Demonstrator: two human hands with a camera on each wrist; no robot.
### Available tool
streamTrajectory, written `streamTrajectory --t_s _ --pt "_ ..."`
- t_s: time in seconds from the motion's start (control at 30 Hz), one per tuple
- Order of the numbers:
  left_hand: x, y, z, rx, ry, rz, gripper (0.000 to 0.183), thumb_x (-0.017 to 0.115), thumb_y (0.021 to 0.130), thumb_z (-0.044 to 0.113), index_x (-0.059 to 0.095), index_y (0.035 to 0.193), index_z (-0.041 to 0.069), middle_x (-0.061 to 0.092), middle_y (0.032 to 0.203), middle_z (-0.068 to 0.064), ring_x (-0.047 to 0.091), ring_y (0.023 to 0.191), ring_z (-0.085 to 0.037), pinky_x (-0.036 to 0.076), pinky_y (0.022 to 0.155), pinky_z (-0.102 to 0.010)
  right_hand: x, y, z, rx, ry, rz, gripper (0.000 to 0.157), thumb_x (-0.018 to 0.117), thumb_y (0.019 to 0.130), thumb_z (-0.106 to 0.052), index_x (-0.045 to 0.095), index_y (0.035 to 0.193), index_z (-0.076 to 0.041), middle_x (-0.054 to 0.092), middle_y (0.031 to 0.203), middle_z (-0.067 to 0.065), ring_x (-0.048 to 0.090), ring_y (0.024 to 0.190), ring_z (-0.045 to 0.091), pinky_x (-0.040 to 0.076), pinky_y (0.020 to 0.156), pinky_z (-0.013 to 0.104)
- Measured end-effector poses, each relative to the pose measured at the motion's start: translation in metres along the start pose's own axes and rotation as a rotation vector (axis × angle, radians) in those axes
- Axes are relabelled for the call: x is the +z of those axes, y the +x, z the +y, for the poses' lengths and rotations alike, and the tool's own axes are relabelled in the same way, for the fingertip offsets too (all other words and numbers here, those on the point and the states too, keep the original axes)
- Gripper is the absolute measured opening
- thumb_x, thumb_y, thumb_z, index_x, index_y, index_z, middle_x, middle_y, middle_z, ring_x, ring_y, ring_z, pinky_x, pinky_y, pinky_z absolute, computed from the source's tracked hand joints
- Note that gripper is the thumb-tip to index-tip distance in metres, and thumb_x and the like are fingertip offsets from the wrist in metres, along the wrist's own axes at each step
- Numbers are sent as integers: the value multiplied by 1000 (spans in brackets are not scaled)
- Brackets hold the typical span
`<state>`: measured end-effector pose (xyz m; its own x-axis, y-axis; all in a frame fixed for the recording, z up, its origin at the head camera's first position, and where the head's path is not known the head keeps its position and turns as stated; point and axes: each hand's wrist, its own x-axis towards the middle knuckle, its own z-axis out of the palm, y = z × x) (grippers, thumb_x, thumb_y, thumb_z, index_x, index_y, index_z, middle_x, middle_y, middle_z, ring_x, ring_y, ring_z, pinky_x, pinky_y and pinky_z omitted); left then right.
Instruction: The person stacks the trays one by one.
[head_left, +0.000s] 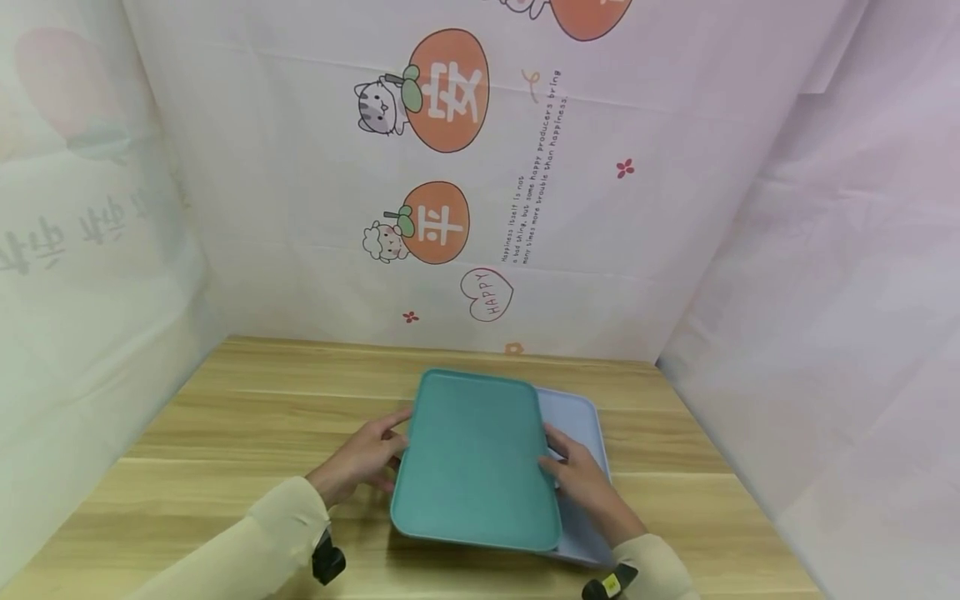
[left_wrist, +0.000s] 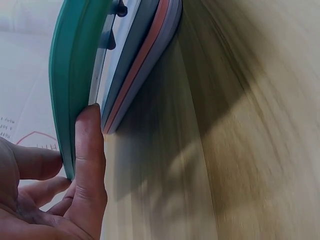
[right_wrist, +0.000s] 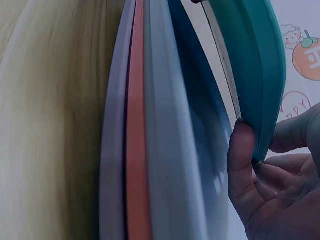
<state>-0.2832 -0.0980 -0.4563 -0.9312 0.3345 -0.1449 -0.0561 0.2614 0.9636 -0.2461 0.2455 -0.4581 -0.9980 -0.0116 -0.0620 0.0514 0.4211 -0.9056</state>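
A teal rectangular tray is held up between both hands, raised and tilted over a stack of other trays. The left hand grips its left edge, and in the left wrist view the thumb and fingers pinch the teal rim. On the opposite edge, the right hand pinches the rim in the same way, as the right wrist view shows. Beneath it lies a pale blue tray, partly covered. Below that, the wrist views show the edges of a coral tray and a lavender tray.
The stack rests on a wood-grain table. White cloth with printed fruit and animal figures hangs behind as a back wall, and plain white sheets close off both sides. Small dark knobs show beneath the teal tray.
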Motion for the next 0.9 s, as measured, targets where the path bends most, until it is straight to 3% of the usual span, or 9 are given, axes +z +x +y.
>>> streamTrajectory --t_s 0.3,0.7,0.9 --pt "12 5 0 6 -7 -8 58 49 113 15 39 170 17 70 115 -16 72 84 -25 64 59 -37 -10 0 7 8 -16 -5 64 56 110 -7 32 169 1 37 171 29 44 151 56 62 101 60" --pt "32 11 2 32 -51 -59 59 46 114 14 34 172 12 69 125 -19 72 87 -25 65 60 -35 -31 -5 20 41 -82 -11 63 53 112 -12 30 170 -1 36 172 27 43 153 55 60 104 64" --pt "40 14 1 28 -59 -53 61 49 113 12 33 172 11 69 133 -22 73 86 -25 65 59 -35 -36 -7 19 41 -115 -7 64 53 113 -14 29 171 -2 36 172 27 42 153 56 57 108 67"
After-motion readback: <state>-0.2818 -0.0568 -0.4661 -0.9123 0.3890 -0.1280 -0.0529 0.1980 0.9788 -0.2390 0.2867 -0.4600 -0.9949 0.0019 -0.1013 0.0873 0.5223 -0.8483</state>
